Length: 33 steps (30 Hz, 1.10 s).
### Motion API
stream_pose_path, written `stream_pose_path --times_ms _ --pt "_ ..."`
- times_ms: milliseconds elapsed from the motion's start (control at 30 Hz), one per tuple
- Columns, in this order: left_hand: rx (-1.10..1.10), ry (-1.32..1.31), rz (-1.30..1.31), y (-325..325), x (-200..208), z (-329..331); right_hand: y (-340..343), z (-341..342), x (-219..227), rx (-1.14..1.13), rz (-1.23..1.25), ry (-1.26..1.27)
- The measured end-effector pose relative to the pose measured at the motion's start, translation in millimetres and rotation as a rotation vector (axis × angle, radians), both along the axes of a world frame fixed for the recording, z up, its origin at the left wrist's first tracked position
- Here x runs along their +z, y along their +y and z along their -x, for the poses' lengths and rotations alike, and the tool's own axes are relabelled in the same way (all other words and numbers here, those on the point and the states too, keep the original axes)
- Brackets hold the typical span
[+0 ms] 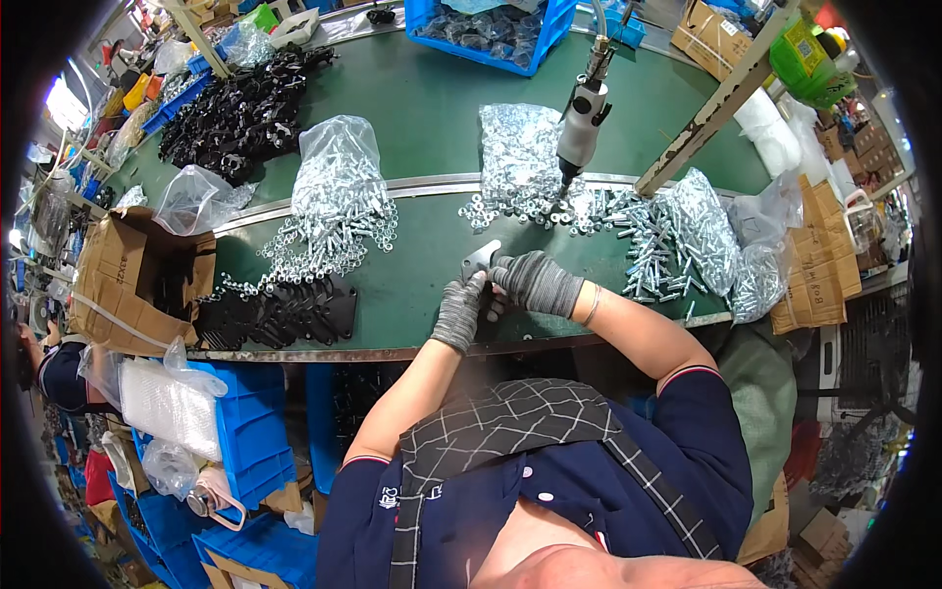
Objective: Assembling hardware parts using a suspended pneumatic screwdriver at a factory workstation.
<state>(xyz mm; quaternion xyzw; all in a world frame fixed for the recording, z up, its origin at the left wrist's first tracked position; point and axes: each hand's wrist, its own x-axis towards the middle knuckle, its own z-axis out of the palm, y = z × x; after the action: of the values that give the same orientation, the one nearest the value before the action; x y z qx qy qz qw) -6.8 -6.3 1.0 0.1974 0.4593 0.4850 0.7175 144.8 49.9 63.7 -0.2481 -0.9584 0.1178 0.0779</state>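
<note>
So both gloved hands are together at the middle of the frame, over the green bench (422, 285). The left hand (457, 314) and right hand (540, 282) are both closed up, fingers pinched on a little silvery metal plate (481, 257) that pokes out above the fingertips. Can't really tell how each finger sits, they overlap too much. Just above them there's a scatter of nuts (483, 211), with a powered screwdriver (581, 128) hanging tip-down right by it. Loose bolts (653, 250) are piled right of center, and flat black plates (294, 312) lie in a row at center left, beside an open cardboard box (132, 280).
</note>
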Motion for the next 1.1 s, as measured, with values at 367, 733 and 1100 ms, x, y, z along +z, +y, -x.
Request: stream_pose_path --times_ms 367,733,1100 --pt "0.016 -0.097 -0.038 -3.5 11.1 3.3 14.9 -15.4 16.1 -0.158 -0.200 0.069" --pt "0.007 -0.058 -0.056 -0.9 8.8 -0.7 155.2 -39.4 40.8 -0.369 0.384 1.064" --pt "0.040 -0.081 0.016 -4.6 7.8 -6.1 -1.1 24.3 54.0 -0.116 0.825 1.348"
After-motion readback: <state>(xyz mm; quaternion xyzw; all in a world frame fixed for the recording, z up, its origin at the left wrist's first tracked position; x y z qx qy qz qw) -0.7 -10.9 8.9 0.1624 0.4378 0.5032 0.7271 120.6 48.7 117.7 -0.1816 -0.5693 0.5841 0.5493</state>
